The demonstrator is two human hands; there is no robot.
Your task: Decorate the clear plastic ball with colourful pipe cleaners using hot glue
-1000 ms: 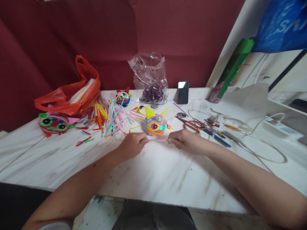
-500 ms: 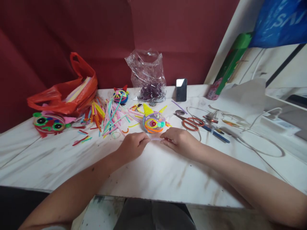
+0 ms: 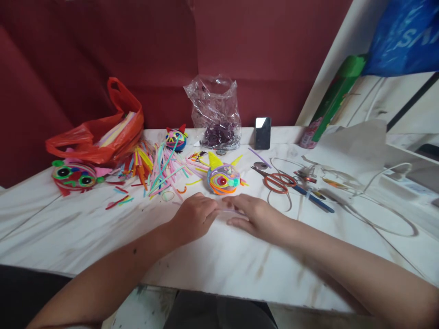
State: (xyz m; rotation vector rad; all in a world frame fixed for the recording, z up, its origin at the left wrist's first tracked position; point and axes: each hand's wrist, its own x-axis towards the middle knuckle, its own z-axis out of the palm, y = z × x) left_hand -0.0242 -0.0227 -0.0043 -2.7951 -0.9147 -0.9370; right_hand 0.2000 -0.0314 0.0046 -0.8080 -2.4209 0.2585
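Observation:
My left hand (image 3: 195,216) and my right hand (image 3: 253,214) rest close together on the white marble table (image 3: 219,256). Between their fingertips runs a short pale purple pipe cleaner (image 3: 227,209), gripped at each end. The left hand's fingers are curled. Those of the right hand point left and press together on the strand. Just behind the hands sits a round pipe-cleaner figure (image 3: 221,178) with yellow horns and a red eye.
Loose coloured pipe cleaners (image 3: 157,167) lie left of the figure, with a small cat-faced ball (image 3: 175,138), a red big-eyed face (image 3: 73,175) and a red bag (image 3: 99,137). Behind stand a clear bag (image 3: 216,114) and a phone (image 3: 262,126). Red scissors (image 3: 279,181) and white cables (image 3: 377,214) lie to the right.
My hands have come closer together, and the stretch of purple pipe cleaner between them is shorter. They have also drawn slightly toward me, away from the horned figure.

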